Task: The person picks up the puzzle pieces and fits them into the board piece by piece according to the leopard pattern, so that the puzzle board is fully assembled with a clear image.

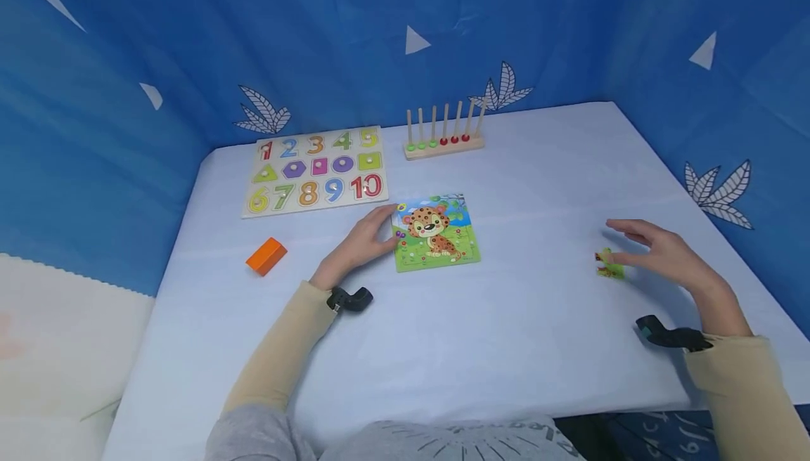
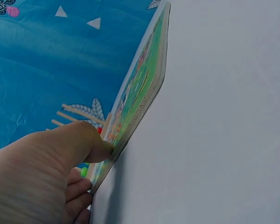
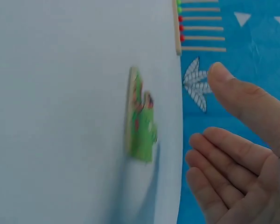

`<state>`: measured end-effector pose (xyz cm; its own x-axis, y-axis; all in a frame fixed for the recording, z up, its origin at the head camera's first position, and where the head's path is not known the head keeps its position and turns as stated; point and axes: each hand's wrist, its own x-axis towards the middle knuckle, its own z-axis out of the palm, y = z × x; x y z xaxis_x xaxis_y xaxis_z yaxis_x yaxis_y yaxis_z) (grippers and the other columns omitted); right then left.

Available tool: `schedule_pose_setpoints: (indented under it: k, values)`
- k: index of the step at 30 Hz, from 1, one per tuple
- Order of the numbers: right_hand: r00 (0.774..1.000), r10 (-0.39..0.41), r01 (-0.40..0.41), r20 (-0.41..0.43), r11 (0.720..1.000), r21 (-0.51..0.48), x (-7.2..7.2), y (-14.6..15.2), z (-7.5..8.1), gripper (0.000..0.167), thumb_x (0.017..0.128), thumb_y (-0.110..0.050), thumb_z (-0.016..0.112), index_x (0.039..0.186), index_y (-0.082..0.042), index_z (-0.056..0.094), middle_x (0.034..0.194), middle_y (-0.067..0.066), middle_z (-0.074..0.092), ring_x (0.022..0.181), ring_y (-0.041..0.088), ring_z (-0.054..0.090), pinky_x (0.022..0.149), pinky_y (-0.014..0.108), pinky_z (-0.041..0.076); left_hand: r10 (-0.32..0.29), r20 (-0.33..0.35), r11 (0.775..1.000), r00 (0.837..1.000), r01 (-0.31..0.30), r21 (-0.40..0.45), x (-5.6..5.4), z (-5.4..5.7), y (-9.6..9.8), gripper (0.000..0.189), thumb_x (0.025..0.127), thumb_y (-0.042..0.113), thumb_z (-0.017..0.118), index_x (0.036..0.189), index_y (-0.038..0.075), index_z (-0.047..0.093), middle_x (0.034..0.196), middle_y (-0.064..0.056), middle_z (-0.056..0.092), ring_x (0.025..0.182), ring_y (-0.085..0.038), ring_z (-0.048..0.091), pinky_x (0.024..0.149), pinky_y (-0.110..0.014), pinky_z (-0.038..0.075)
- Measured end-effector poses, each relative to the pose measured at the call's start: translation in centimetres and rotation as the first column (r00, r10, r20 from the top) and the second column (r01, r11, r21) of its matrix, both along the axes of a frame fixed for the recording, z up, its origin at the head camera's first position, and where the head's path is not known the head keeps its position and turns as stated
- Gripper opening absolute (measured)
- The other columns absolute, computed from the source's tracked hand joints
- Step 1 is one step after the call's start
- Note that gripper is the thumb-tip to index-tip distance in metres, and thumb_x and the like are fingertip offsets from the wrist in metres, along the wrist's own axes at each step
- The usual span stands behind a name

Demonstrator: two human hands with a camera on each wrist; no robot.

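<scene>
A square jigsaw board [image 1: 436, 232] with a cartoon leopard on a green meadow lies on the table. My left hand [image 1: 361, 243] rests at its left edge, and the left wrist view shows the thumb [image 2: 100, 148] against the board's side with the other fingers partly hidden behind it. Off to the right is a loose jigsaw piece [image 3: 142, 128], green with red and brown bits. Beside and above that piece my right hand [image 1: 664, 254] holds nothing; its thumb and fingers are spread apart, and in the head view the thumb overlaps the piece.
Behind the board lie a number-and-shape peg puzzle [image 1: 316, 173] and a wooden bead rack [image 1: 446, 148] with upright rods. An orange block [image 1: 266, 257] sits left of my left hand. Blue curtains [image 1: 342, 39] hang along the table's back and sides.
</scene>
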<state>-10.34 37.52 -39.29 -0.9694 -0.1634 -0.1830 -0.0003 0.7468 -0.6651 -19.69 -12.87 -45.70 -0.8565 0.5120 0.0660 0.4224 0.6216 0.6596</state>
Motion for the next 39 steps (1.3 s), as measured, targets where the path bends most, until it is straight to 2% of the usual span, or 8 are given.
schedule_pose_setpoints:
  k: [8, 18, 26, 28, 33, 35, 37, 39]
  values:
    - [1.0, -0.005, 0.005, 0.005, 0.998, 0.058, 1.9, 1.0, -1.3, 0.075, 0.083, -0.029, 0.072, 0.14, 0.006, 0.037, 0.141, 0.034, 0.029, 0.126, 0.056, 0.024, 0.092, 0.071, 0.027, 0.001, 0.013, 1.0, 1.0, -0.001, 0.009, -0.1, 0.0, -0.1, 0.072, 0.085, 0.022, 0.064, 0.145, 0.001, 0.031, 0.148, -0.017, 0.032, 0.136, -0.031, 0.028, 0.113, -0.039, 0.021]
    - [0.976, 0.08, -0.06, -0.204, 0.993, 0.1, 3.0, 0.8, -3.2, 0.059, 0.08, -0.01, 0.074, 0.131, 0.005, 0.048, 0.131, 0.032, 0.043, 0.128, 0.044, 0.032, 0.087, 0.068, 0.033, -0.003, 0.015, 1.0, 1.0, 0.003, 0.009, -0.1, 0.0, -0.1, 0.073, 0.085, 0.022, 0.065, 0.146, 0.001, 0.031, 0.148, -0.017, 0.031, 0.137, -0.031, 0.027, 0.113, -0.04, 0.021]
    - [0.953, 0.12, -0.088, -0.278, 0.988, 0.126, 2.7, 0.5, -3.7, 0.055, 0.078, -0.006, 0.075, 0.127, 0.004, 0.052, 0.125, 0.031, 0.048, 0.113, 0.054, 0.04, 0.084, 0.068, 0.035, -0.002, -0.011, 1.0, 1.0, 0.002, 0.015, 0.1, 0.0, -0.2, 0.073, 0.084, 0.021, 0.065, 0.145, -0.001, 0.032, 0.147, -0.019, 0.033, 0.135, -0.033, 0.029, 0.113, -0.041, 0.023]
    - [0.943, 0.136, -0.098, -0.303, 0.986, 0.138, 2.5, 0.5, -3.7, 0.053, 0.077, -0.004, 0.075, 0.125, 0.003, 0.053, 0.123, 0.029, 0.049, 0.113, 0.05, 0.042, 0.083, 0.067, 0.037, -0.003, -0.014, 1.0, 1.0, 0.003, 0.016, 0.0, 0.0, -0.2, 0.073, 0.083, 0.021, 0.065, 0.145, 0.0, 0.032, 0.147, -0.019, 0.034, 0.135, -0.033, 0.03, 0.113, -0.041, 0.023]
    - [0.935, 0.174, -0.135, -0.309, 0.98, 0.146, 2.1, 0.5, -3.7, 0.056, 0.076, -0.004, 0.075, 0.127, 0.001, 0.052, 0.127, 0.027, 0.049, 0.128, 0.01, 0.035, 0.084, 0.065, 0.038, -0.006, -0.018, 1.0, 1.0, 0.007, 0.013, -0.1, -0.2, -0.2, 0.072, 0.084, 0.021, 0.065, 0.145, 0.0, 0.032, 0.147, -0.018, 0.033, 0.136, -0.032, 0.029, 0.113, -0.04, 0.022]
    - [0.937, 0.18, -0.141, -0.3, 0.979, 0.148, 1.9, 0.5, -3.7, 0.057, 0.076, -0.005, 0.076, 0.128, 0.0, 0.052, 0.128, 0.028, 0.049, 0.128, 0.009, 0.035, 0.083, 0.064, 0.039, -0.007, -0.02, 1.0, 1.0, 0.008, 0.012, -0.1, -0.3, -0.2, 0.072, 0.084, 0.021, 0.065, 0.144, -0.001, 0.032, 0.147, -0.018, 0.034, 0.136, -0.032, 0.029, 0.113, -0.04, 0.022]
    - [0.939, 0.179, -0.141, -0.292, 0.979, 0.148, 1.8, 0.5, -3.7, 0.056, 0.077, -0.006, 0.076, 0.128, 0.0, 0.053, 0.127, 0.028, 0.049, 0.127, 0.023, 0.039, 0.083, 0.064, 0.039, -0.007, -0.017, 1.0, 1.0, 0.008, 0.01, -0.1, -0.2, -0.2, 0.072, 0.084, 0.021, 0.065, 0.144, 0.0, 0.032, 0.147, -0.018, 0.033, 0.136, -0.032, 0.029, 0.113, -0.04, 0.022]
    - [0.939, 0.179, -0.138, -0.294, 0.978, 0.154, 1.6, 0.4, -3.7, 0.055, 0.077, -0.007, 0.076, 0.127, 0.0, 0.054, 0.126, 0.027, 0.05, 0.125, 0.025, 0.04, 0.083, 0.063, 0.039, -0.008, -0.013, 1.0, 1.0, 0.008, 0.009, -0.1, -0.2, -0.2, 0.072, 0.084, 0.021, 0.065, 0.144, 0.0, 0.032, 0.147, -0.018, 0.033, 0.136, -0.032, 0.029, 0.113, -0.04, 0.022]
